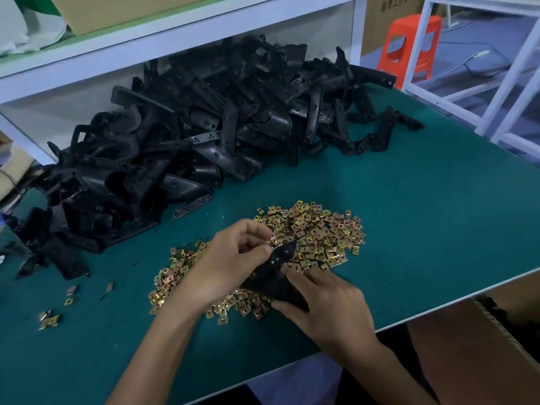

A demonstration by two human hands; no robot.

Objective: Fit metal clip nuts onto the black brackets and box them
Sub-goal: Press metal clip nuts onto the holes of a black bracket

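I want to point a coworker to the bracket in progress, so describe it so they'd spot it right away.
On the green table, find the heap of clip nuts near the front edge. Above it, the left hand and right hand hold one black bracket. It is the only one in hand; the rest lie in the pile behind.

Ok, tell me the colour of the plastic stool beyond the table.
The stool is orange-red; it shows in the head view, top right.
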